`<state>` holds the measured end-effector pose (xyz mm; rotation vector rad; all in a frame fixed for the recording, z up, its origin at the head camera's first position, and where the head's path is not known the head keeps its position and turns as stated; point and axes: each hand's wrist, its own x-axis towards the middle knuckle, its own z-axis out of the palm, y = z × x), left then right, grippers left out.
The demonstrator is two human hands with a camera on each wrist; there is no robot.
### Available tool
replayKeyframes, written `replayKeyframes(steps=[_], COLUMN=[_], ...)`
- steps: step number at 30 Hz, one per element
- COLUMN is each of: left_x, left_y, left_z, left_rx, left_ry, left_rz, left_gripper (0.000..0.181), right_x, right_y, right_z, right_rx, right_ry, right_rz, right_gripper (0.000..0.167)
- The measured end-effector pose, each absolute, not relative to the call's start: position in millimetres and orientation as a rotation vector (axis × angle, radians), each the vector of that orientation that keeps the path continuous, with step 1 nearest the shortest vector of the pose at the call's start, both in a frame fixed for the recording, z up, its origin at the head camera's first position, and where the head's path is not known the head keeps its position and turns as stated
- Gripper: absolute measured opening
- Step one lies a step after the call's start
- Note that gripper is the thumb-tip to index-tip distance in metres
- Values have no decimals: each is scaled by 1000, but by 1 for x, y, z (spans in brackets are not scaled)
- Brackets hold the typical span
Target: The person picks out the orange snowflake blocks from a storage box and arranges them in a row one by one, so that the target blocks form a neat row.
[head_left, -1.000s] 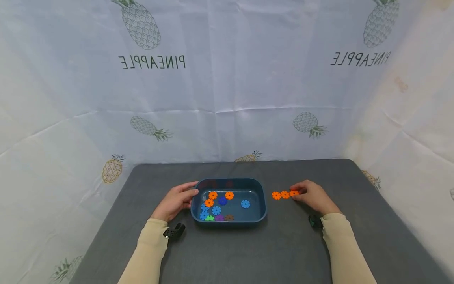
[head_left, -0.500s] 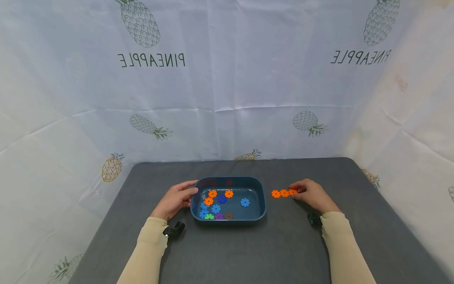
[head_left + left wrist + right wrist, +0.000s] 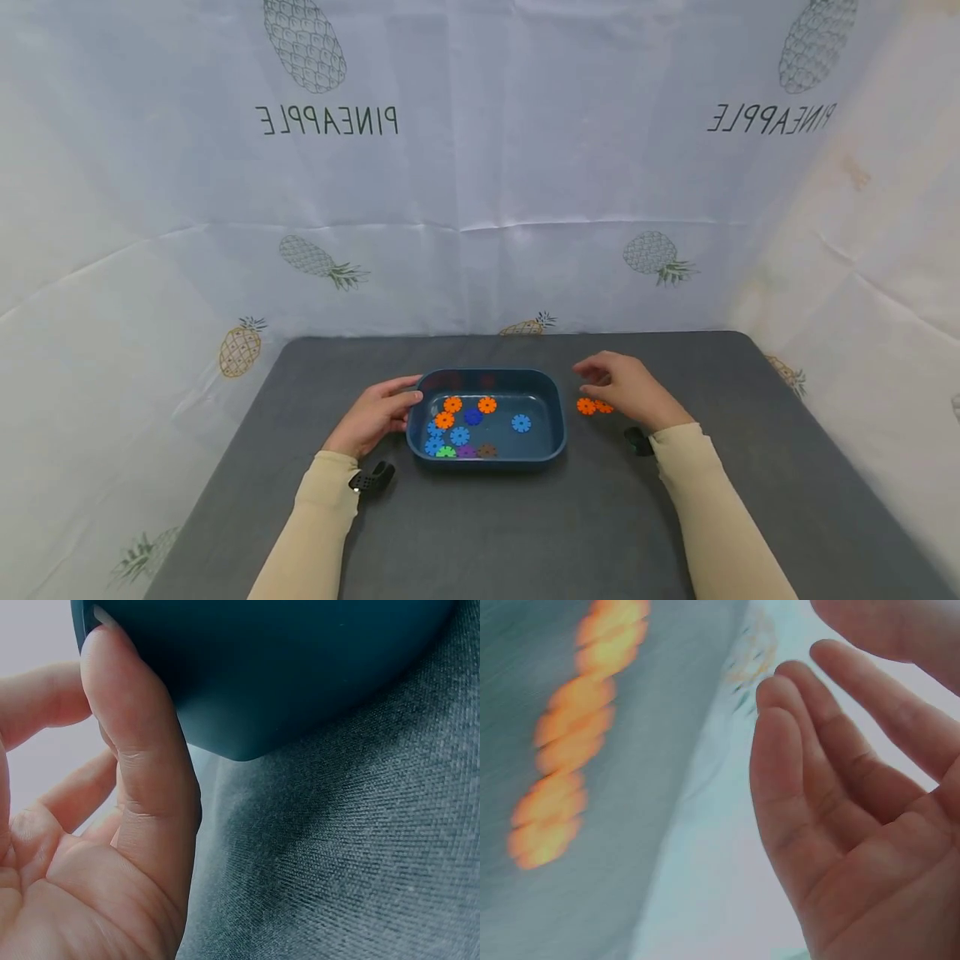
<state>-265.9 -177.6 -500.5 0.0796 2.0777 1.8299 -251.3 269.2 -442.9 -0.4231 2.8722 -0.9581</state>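
The left hand [image 3: 375,419] holds the left side of a dark blue tray [image 3: 487,463], thumb on its rim and fingers along the outside. In the left wrist view, the thumb [image 3: 139,750] presses against the tray wall [image 3: 262,682]. Above the table, right of the tray, the right hand [image 3: 626,387] is raised with relaxed fingers and nothing in them. Below it lies a row of orange snowflake discs [image 3: 586,406], partly hidden by the hand. The right wrist view shows three blurred orange discs [image 3: 574,724] touching end to end, apart from the fingers [image 3: 776,765].
Inside the tray lie several loose discs: orange ones [image 3: 445,420], light blue ones [image 3: 521,423], a dark blue one [image 3: 473,416], a green one [image 3: 446,452], a purple one [image 3: 467,451] and a brown one [image 3: 487,451]. A pineapple-print curtain [image 3: 480,167] surrounds the grey table [image 3: 510,533].
The right hand has let go of the rightmost orange disc, lifted, and moved left over the row. The left hand stays on the tray; the head view has shifted slightly.
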Motion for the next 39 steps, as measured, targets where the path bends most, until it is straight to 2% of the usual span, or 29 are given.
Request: replayKeyframes(steps=[8,17,29,39], left_x=[-268,-266,-264,-265], left_y=[-180,-177,-177,-178], left_z=[-504,-502,-502,-500], left_rx=[93,79,55,70], left_ry=[2080,2064,2077,2083], left_rz=[1818,1843,1845,1851], left_gripper=[60,61,59,59], right_x=[-274,-282,-285,-285], right_y=[201,132,108,96], right_z=[-409,-416,-445,-451], right_rx=[-675,-908,-907,-979], right_ry=[2772,2696,2700,2742], right_rz=[-764,-397,-295,-159], right_gripper=[34,32,22,14])
